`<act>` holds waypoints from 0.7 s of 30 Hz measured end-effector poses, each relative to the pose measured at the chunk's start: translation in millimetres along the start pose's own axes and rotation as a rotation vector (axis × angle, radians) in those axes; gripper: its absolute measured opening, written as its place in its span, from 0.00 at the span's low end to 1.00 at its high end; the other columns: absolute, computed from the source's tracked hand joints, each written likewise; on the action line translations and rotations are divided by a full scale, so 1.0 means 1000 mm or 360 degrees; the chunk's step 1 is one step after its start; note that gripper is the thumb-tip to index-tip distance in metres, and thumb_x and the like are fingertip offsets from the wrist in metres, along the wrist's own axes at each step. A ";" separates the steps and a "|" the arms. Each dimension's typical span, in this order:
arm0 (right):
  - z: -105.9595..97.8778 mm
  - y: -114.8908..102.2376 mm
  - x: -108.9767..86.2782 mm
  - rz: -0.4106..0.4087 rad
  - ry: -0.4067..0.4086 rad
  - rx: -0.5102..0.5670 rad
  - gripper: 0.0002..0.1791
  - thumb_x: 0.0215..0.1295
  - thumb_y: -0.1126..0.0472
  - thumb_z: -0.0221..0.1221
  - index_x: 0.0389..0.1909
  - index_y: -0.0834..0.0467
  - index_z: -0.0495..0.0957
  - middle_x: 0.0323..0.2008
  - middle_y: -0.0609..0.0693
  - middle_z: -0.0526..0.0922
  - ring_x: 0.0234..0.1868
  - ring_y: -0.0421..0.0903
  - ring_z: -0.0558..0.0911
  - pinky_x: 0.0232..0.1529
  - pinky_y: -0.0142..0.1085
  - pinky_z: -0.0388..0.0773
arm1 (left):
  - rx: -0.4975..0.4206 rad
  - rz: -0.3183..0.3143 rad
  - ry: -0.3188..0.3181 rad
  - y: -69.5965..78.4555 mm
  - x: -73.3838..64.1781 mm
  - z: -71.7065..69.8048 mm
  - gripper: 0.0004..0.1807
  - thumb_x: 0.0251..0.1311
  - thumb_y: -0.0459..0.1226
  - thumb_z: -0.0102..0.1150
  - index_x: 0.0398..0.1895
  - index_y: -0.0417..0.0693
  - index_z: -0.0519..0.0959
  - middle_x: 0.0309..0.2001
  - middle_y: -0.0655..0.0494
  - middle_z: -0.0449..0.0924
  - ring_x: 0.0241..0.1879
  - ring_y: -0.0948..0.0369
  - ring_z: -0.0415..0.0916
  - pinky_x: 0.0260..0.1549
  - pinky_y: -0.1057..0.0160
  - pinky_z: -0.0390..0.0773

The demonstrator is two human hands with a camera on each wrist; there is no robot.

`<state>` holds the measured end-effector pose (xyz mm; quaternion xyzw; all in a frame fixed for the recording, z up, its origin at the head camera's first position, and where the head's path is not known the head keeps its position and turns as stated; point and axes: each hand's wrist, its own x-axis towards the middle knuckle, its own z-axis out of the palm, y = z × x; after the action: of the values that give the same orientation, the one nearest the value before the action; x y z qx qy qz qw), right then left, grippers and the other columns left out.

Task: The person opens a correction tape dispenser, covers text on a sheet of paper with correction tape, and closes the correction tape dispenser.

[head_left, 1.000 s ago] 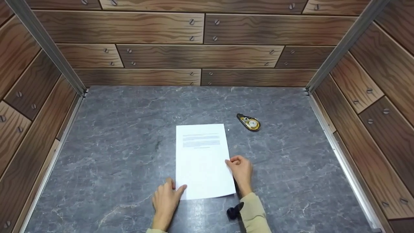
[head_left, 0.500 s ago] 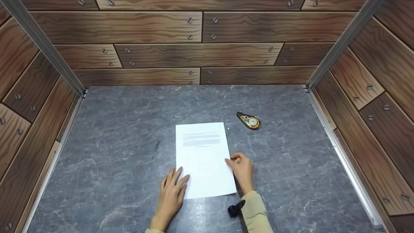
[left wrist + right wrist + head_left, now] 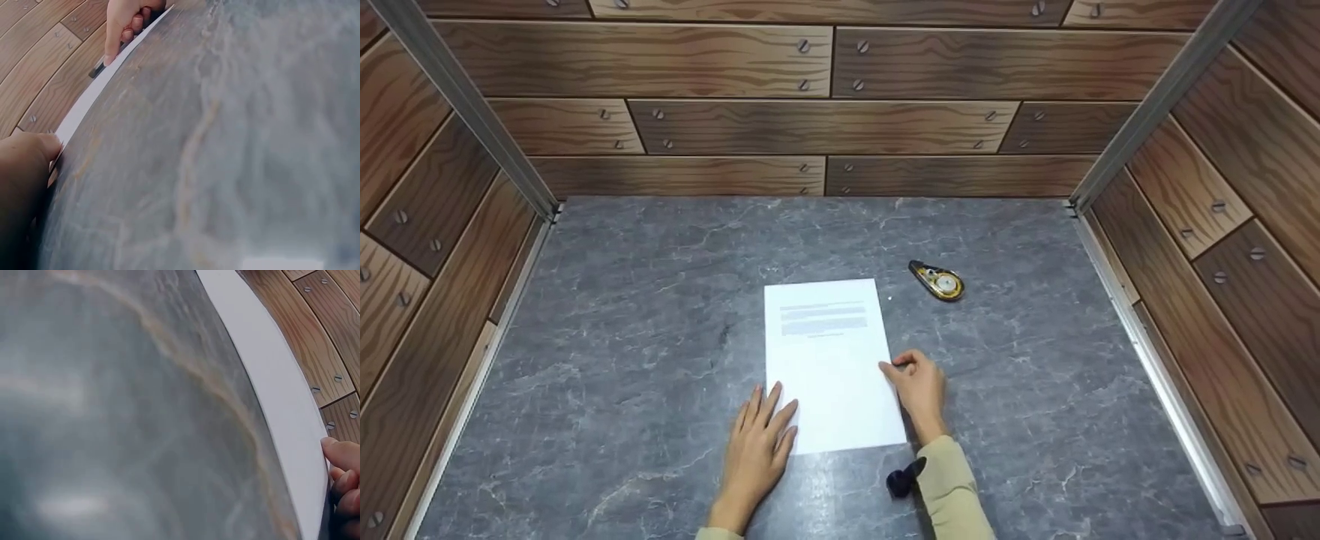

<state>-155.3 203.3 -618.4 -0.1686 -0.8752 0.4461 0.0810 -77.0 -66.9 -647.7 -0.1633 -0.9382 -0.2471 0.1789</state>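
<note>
A white sheet of paper (image 3: 832,390) with a few lines of print near its top lies flat on the grey marbled table. My left hand (image 3: 757,450) rests on its lower left edge, fingers straight and slightly spread. At the right edge, my right hand (image 3: 920,390) pinches the sheet with thumb and curled fingers. Seen from the right wrist, the thumb (image 3: 340,453) is at the paper's (image 3: 270,377) edge, with the other fingers bent below it. In the left wrist view, the paper (image 3: 93,93) shows as a thin strip between both hands.
A yellow and black correction tape dispenser (image 3: 937,281) lies on the table (image 3: 645,315) beyond the paper, to the right. Wood-patterned walls (image 3: 735,127) enclose the back and sides. A black wrist camera (image 3: 901,481) sits at the right sleeve.
My left hand has gone from holding the lower left corner, thumb on top, to lying with straight fingers on the left edge. My right hand keeps its place at the right edge.
</note>
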 end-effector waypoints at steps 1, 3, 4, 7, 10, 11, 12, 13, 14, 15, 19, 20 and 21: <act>0.000 0.000 0.000 0.0002 -0.0004 -0.0017 0.12 0.57 0.54 0.72 0.30 0.55 0.81 0.16 0.46 0.75 0.18 0.43 0.71 0.22 0.36 0.67 | 0.0001 0.0002 0.0002 0.000 0.000 0.000 0.21 0.63 0.43 0.64 0.59 0.52 0.81 0.69 0.48 0.69 0.70 0.41 0.61 0.63 0.38 0.64; 0.000 -0.001 0.001 -0.0002 -0.0008 -0.0040 0.12 0.57 0.53 0.72 0.30 0.55 0.81 0.17 0.46 0.75 0.18 0.43 0.71 0.22 0.36 0.68 | -0.0007 0.0006 0.0011 0.000 0.002 0.001 0.21 0.63 0.42 0.63 0.59 0.51 0.81 0.69 0.47 0.69 0.69 0.40 0.61 0.64 0.38 0.63; -0.001 -0.001 0.001 -0.0006 -0.0009 -0.0049 0.12 0.57 0.53 0.72 0.29 0.55 0.80 0.17 0.46 0.76 0.18 0.43 0.71 0.22 0.36 0.68 | -0.0012 0.0008 0.0016 -0.001 0.003 0.001 0.21 0.63 0.41 0.63 0.59 0.51 0.81 0.69 0.47 0.69 0.69 0.40 0.61 0.64 0.39 0.63; -0.001 -0.001 0.003 -0.0018 -0.0023 -0.0068 0.13 0.58 0.52 0.72 0.29 0.55 0.80 0.18 0.46 0.76 0.18 0.42 0.71 0.22 0.36 0.68 | -0.0028 0.0018 0.0028 -0.002 0.006 0.002 0.21 0.63 0.40 0.63 0.60 0.50 0.80 0.69 0.47 0.69 0.69 0.40 0.61 0.65 0.39 0.63; -0.001 -0.002 0.005 -0.0021 -0.0048 -0.0066 0.13 0.58 0.52 0.71 0.28 0.56 0.79 0.17 0.46 0.76 0.17 0.42 0.71 0.20 0.35 0.67 | -0.0032 0.0030 0.0043 -0.004 0.009 0.003 0.21 0.63 0.40 0.63 0.60 0.50 0.81 0.69 0.46 0.70 0.69 0.40 0.61 0.64 0.39 0.63; -0.001 -0.002 0.005 -0.0021 -0.0058 -0.0061 0.13 0.59 0.52 0.71 0.28 0.56 0.79 0.17 0.46 0.76 0.16 0.42 0.71 0.19 0.35 0.67 | -0.0035 0.0033 0.0050 -0.005 0.010 0.003 0.21 0.63 0.40 0.63 0.59 0.50 0.81 0.69 0.46 0.70 0.69 0.40 0.61 0.64 0.39 0.63; -0.001 -0.002 0.006 -0.0021 -0.0060 -0.0056 0.13 0.59 0.53 0.71 0.27 0.56 0.79 0.17 0.46 0.76 0.16 0.42 0.70 0.18 0.35 0.67 | -0.0034 0.0036 0.0054 -0.005 0.010 0.003 0.21 0.63 0.40 0.63 0.59 0.50 0.81 0.69 0.46 0.70 0.69 0.40 0.61 0.64 0.39 0.63; -0.002 -0.002 0.007 -0.0021 -0.0061 -0.0048 0.13 0.58 0.53 0.71 0.27 0.56 0.79 0.16 0.47 0.76 0.15 0.42 0.70 0.17 0.35 0.66 | -0.0033 0.0039 0.0058 -0.005 0.010 0.004 0.21 0.63 0.40 0.63 0.59 0.50 0.81 0.68 0.46 0.70 0.69 0.40 0.62 0.64 0.39 0.63; -0.002 -0.002 0.007 -0.0022 -0.0062 -0.0040 0.13 0.59 0.53 0.71 0.27 0.56 0.79 0.16 0.47 0.76 0.15 0.42 0.70 0.17 0.35 0.66 | -0.0036 0.0041 0.0062 -0.005 0.011 0.004 0.21 0.63 0.40 0.64 0.59 0.50 0.81 0.69 0.47 0.70 0.69 0.40 0.62 0.64 0.39 0.63; -0.002 -0.002 0.007 -0.0024 -0.0063 -0.0036 0.13 0.59 0.53 0.71 0.27 0.56 0.79 0.16 0.46 0.76 0.14 0.42 0.70 0.16 0.34 0.66 | -0.0038 0.0043 0.0065 -0.005 0.011 0.003 0.21 0.63 0.40 0.64 0.59 0.50 0.81 0.69 0.47 0.70 0.69 0.40 0.62 0.64 0.39 0.63; -0.003 -0.001 0.007 -0.0012 -0.0071 0.0019 0.13 0.59 0.54 0.71 0.27 0.56 0.79 0.15 0.47 0.76 0.12 0.42 0.70 0.13 0.34 0.66 | -0.0032 0.0044 0.0064 -0.006 0.011 0.004 0.21 0.63 0.40 0.64 0.59 0.51 0.81 0.69 0.47 0.70 0.69 0.41 0.62 0.64 0.39 0.63; -0.003 -0.001 0.007 -0.0009 -0.0078 0.0034 0.12 0.59 0.54 0.71 0.27 0.56 0.79 0.15 0.47 0.76 0.12 0.42 0.70 0.13 0.33 0.66 | -0.0031 0.0042 0.0061 -0.006 0.011 0.004 0.21 0.63 0.40 0.64 0.59 0.51 0.81 0.68 0.47 0.70 0.69 0.41 0.62 0.64 0.39 0.63; -0.004 -0.002 0.007 -0.0006 -0.0082 0.0049 0.12 0.59 0.55 0.71 0.27 0.56 0.79 0.15 0.47 0.76 0.11 0.42 0.71 0.12 0.33 0.66 | -0.0028 0.0039 0.0058 -0.006 0.011 0.004 0.21 0.63 0.40 0.63 0.59 0.51 0.81 0.68 0.47 0.70 0.69 0.41 0.62 0.64 0.39 0.63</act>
<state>-161.4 207.9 -615.2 -0.1542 -0.8703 0.4636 0.0619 -90.1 -67.3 -648.9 -0.1717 -0.9306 -0.2561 0.1973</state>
